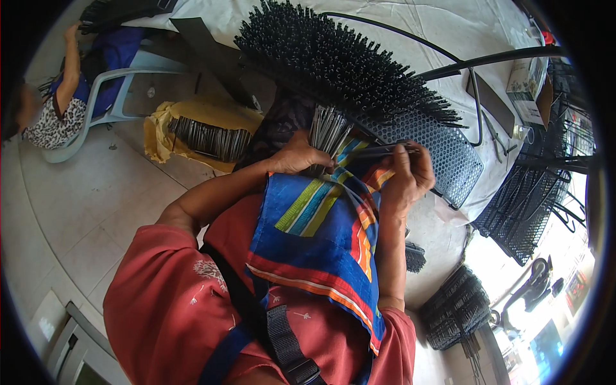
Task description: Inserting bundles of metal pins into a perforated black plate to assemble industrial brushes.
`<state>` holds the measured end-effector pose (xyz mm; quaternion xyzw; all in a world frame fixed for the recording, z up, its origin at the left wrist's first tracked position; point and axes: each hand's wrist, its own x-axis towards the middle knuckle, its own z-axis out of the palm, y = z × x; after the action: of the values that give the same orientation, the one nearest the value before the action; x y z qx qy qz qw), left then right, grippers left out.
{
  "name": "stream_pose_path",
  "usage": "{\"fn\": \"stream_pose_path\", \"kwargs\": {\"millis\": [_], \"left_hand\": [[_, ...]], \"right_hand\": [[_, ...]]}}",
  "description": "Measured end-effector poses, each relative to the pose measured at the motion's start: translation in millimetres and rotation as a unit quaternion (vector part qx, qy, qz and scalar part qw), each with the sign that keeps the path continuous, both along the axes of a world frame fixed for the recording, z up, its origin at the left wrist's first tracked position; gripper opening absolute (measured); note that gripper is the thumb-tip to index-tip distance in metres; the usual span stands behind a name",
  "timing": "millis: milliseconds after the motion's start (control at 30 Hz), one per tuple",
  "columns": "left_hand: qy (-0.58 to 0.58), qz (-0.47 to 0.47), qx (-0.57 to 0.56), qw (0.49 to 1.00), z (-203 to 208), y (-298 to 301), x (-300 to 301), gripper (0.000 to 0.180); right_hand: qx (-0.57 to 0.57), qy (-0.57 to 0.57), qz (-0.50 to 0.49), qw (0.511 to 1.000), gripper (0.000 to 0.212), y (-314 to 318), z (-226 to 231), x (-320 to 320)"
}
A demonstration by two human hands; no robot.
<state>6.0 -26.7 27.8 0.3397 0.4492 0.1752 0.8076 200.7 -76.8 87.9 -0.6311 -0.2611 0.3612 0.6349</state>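
Note:
My left hand (300,156) is closed round a bundle of thin silvery-grey rods (328,130), their ends fanned upward over my lap. To its right, my right hand (410,178) pinches a few slim dark rods (375,151), which point left toward the bundle. Both hands are above a blue cloth (301,253) with green, orange and red stripes, spread over my lap. Just beyond them stands a large black piece (340,61) packed with upright bristle-like rods. A dark plate full of small holes (427,144) projects from under it, beside my right hand.
More thin rods (212,140) lie in open brown paper (160,131) at the left. Another person (67,96) works by a pale plastic chair (106,80). A white-covered table (487,25) carries bent black bars and a box (529,90). Black wire racks (452,308) stand at lower right.

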Motion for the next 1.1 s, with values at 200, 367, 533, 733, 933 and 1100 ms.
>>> {"fn": "stream_pose_path", "kwargs": {"millis": [200, 367, 533, 733, 933, 1100], "left_hand": [[0.006, -0.034, 0.009, 0.999, -1, 2, -1, 0.017], [0.031, -0.066, 0.044, 0.996, -10, 1, -4, 0.02], [0.047, -0.051, 0.005, 0.998, 9, 5, 0, 0.02], [0.006, -0.036, 0.002, 0.999, 4, 1, -3, 0.021], [0.031, -0.055, -0.007, 0.998, 2, 1, -3, 0.02], [-0.017, -0.015, -0.052, 0.998, 3, 5, 1, 0.015]], "right_hand": [[0.118, -0.122, -0.016, 0.985, 0.015, 20, -6, 4], [0.118, -0.196, 0.011, 0.974, 0.017, 25, -3, 4], [0.105, -0.212, 0.018, 0.972, 0.016, 27, -7, 5], [0.059, -0.323, 0.066, 0.942, 0.015, 34, 8, -5], [0.028, -0.373, 0.07, 0.925, 0.015, 42, 8, -7], [0.018, -0.544, 0.105, 0.832, 0.017, 45, 8, -9]]}}
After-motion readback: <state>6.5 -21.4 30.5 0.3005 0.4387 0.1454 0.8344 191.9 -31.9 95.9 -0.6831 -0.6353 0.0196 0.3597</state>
